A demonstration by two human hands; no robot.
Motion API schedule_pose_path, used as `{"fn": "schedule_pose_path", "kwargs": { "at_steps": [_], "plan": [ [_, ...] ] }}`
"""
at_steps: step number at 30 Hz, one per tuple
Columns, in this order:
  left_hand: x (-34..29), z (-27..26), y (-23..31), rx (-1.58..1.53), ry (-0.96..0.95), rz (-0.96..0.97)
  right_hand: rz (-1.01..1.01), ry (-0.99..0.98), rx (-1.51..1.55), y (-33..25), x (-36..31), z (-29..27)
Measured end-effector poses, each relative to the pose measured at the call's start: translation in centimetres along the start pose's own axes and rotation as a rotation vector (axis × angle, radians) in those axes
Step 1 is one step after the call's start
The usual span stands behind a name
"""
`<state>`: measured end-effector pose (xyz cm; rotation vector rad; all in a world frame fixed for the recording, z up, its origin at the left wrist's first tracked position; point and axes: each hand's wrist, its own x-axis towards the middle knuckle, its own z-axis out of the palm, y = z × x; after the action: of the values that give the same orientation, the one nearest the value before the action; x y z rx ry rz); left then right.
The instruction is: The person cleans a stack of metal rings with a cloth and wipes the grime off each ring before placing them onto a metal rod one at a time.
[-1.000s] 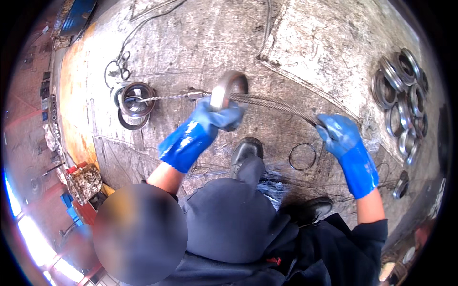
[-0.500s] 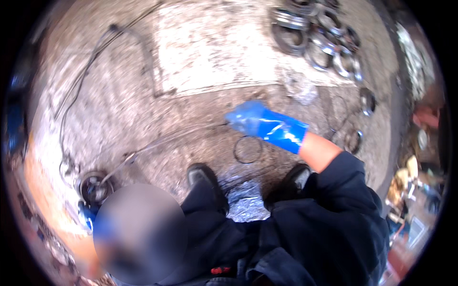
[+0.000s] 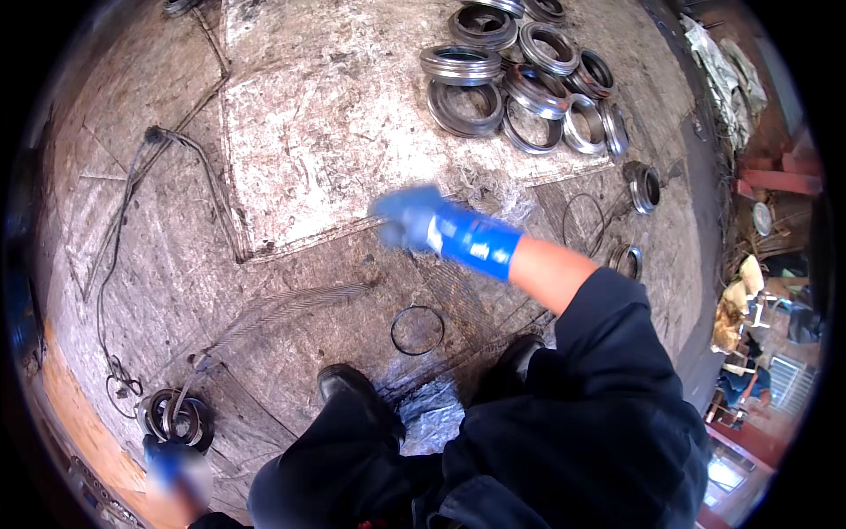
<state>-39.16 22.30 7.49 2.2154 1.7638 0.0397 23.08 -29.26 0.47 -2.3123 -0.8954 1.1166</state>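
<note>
At the lower left, my left hand (image 3: 167,460), in a blue glove, is closed at the near rim of a dark metal ring (image 3: 204,428). A blurred patch covers part of this hand. A wire rope (image 3: 264,319) runs from inside the ring toward the middle of the floor. My right hand (image 3: 410,219), also blue-gloved, hangs above the floor near the edge of a pale sheet (image 3: 308,167). Motion smears its fingers, but the rope's blurred far end appears apart from it. A thin black hoop (image 3: 417,331) lies on the floor in front of my feet.
Several metal rings (image 3: 463,66) sit grouped at the far right of the sheet. Two more rings, one of them upright (image 3: 645,188), stand nearer. Crumpled clear plastic (image 3: 502,196) lies beside the sheet. A dark cable (image 3: 115,234) crosses the left floor. Clutter and red beams (image 3: 775,181) line the right.
The view has shifted, bringing more of the far rings into sight. My right hand has come away from the rope's end, which now lies lower. My left hand stays at the ring.
</note>
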Motion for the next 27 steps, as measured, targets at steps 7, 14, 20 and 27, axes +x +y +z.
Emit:
{"fn": "schedule_pose_path", "kwargs": {
  "at_steps": [7,14,20,27],
  "plan": [
    [3.3,0.8,8.5,-0.390,-0.104,0.009,0.052,0.881,-0.992,8.7,6.7,-17.9],
    [-6.9,13.6,34.9,-0.194,-0.169,0.627,0.361,0.298,-1.150,8.0,6.7,-18.6],
    [-15.4,17.6,48.9,-0.657,-1.008,0.351,0.150,0.238,-0.662,6.1,3.4,-13.5],
    [-16.7,25.7,52.8,-1.232,-1.481,-0.034,0.341,0.027,0.487,-8.1,-2.4,-2.7]
  ]
}}
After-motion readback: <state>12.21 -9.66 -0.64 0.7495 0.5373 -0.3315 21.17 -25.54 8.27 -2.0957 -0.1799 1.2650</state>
